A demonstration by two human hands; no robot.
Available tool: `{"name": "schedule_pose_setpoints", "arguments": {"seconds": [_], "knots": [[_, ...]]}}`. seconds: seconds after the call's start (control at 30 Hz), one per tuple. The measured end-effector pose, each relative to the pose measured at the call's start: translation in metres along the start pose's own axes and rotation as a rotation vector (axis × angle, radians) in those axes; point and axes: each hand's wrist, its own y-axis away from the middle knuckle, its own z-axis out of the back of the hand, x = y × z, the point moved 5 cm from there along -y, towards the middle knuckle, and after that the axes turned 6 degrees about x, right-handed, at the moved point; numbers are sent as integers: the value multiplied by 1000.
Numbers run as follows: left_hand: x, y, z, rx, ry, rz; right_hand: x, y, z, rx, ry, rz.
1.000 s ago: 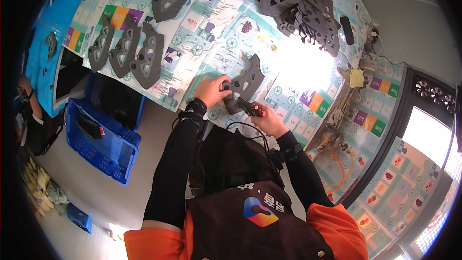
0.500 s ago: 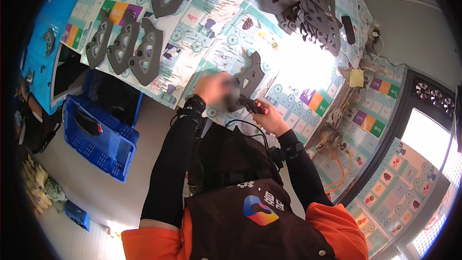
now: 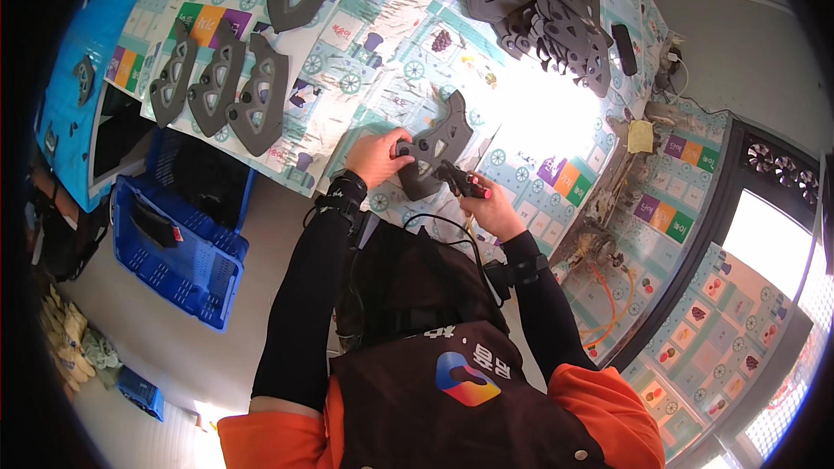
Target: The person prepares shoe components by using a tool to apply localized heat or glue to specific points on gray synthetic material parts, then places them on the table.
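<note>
Presently, in the head view, grips grey part (image 3: 436, 146) with left hand (image 3: 373, 159), thumb and fingers closed on its near left end. Holds dark tool (image 3: 462, 182), pinkish-red toward the palm, in right hand (image 3: 495, 208), with fingers wrapped round it. Has both hands apart from each other, at either side of the same part. Points tool tip at the part's lower right edge; cannot tell contact from near miss at that spot. Locates part at the near side of the patterned table (image 3: 347, 87), in front of the body; cannot confirm whether resting flat or slightly raised.

Counts three similar parts (image 3: 262, 105) side by side at the table's left, plus a fourth part (image 3: 304, 4) farther back, all well apart from the hands. Finds a heap (image 3: 547, 26) of like pieces at the back right, overlapping, too tangled to count. Notes also a dark block (image 3: 624, 49) just beside the heap, and a blue crate (image 3: 195, 291) below the table's left edge.

On progress, judges work as under way on one part, not complete. Rates separated parts as set out singly and the heap as unsorted; cannot tell finished from unworked in either group.
</note>
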Motion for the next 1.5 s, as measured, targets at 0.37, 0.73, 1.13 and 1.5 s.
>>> {"name": "schedule_pose_setpoints", "arguments": {"seconds": [0.37,0.73,1.13,1.5], "knots": [[0,0,0,-12,1,-13,-9,-3,6,1,-30,-19],[1,1,0,-4,-2,3,11,4,-10,105,-94,-80],[1,0,0,0,-15,7,10,0,6,25,-88,8],[2,1,0,-6,-6,9,20,1,15,-40,-171,-2]]}}
